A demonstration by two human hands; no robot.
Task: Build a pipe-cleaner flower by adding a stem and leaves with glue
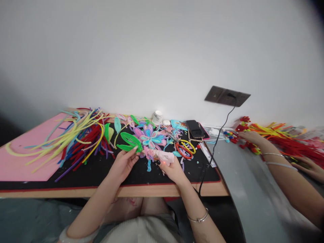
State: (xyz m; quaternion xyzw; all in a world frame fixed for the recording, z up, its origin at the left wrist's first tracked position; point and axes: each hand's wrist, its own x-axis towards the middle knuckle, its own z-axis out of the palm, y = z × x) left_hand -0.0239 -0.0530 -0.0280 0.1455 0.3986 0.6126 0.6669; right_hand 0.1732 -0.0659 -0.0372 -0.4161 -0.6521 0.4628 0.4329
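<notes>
Between the thumb and fingers of my left hand [126, 163] is a green pipe-cleaner leaf [129, 140], made of long loops that spread up and left. My right hand [172, 170] is wrapped round a pale pink hot glue gun [165, 156], on which a small red light glows. Its nozzle end points left, close to the base of the leaf; whether they touch I cannot tell. Just behind both hands lies a large pipe-cleaner flower [151, 136] in blue, pink and purple.
Loose pipe cleaners [81, 135] lie heaped at the left over a pink sheet [22, 152]. Behind are a paper cup [157, 117], scissors [172, 136] and a phone [194, 129]. A black cable [215, 143] hangs from the wall socket [227, 96]. At right, another person's hands work beside red pipe cleaners [291, 145].
</notes>
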